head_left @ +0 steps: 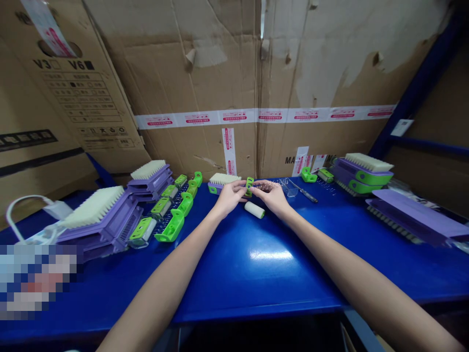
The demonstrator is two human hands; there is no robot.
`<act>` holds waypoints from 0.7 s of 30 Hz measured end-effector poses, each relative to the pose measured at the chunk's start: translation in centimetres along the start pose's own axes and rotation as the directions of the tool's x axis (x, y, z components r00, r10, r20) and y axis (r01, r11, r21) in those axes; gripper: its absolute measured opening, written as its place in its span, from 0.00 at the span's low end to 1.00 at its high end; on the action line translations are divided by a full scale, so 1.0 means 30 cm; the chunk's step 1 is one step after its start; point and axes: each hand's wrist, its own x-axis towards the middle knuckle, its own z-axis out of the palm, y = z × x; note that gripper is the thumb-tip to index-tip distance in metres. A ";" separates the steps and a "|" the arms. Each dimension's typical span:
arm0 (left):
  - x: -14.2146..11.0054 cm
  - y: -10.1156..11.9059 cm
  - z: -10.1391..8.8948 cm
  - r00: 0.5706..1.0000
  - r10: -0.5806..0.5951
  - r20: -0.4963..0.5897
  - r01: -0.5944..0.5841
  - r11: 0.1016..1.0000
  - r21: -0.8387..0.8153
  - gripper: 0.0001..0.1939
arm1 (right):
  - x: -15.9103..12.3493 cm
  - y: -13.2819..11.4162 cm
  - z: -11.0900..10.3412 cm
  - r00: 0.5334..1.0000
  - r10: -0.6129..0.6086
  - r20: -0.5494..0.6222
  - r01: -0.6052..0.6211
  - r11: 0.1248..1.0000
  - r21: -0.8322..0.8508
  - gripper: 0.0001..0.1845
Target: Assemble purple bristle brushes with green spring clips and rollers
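Near the back middle of the table, my left hand (230, 196) and my right hand (271, 195) meet around a small green plastic piece (249, 184) with dark holes. Fingers of both hands are closed on its sides. Just below them lies a white roller-like cylinder (254, 210) with a green end. Behind my left hand is a purple and green brush block (221, 180) with off-white bristles, partly hidden by the hand. Beyond my right hand lie a small clear plastic box (291, 189) and a screwdriver (307, 194).
On the blue table (256, 283), green brackets (172, 226) and green-topped blocks (142, 230) form rows at left, beside stacked purple brush parts (106, 222). More purple and green brush parts (361, 178) and a purple panel (417, 215) are at right. Cardboard (205, 88) stands behind.
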 end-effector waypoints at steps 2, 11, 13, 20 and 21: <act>-0.001 0.003 0.002 1.000 -0.017 -0.008 0.017 1.000 0.006 0.15 | -0.001 -0.003 -0.001 0.999 0.023 0.023 -0.024 1.000 0.018 0.18; 0.001 0.001 0.001 0.997 -0.064 -0.032 0.065 0.998 0.013 0.18 | 0.001 0.004 -0.009 0.996 0.024 0.087 -0.024 1.000 0.004 0.19; 0.000 0.000 -0.001 0.998 -0.064 -0.029 0.064 0.998 0.013 0.20 | 0.005 0.012 -0.010 0.995 0.022 0.094 -0.023 1.000 0.008 0.19; 0.002 -0.017 -0.008 1.000 0.000 0.019 0.000 1.000 -0.004 0.28 | 0.010 0.020 -0.015 0.995 0.012 0.100 -0.012 1.000 -0.002 0.20; 0.004 -0.021 -0.010 1.000 0.010 0.011 -0.010 1.000 -0.003 0.28 | 0.007 0.018 -0.016 0.994 -0.001 0.110 0.006 0.999 -0.044 0.19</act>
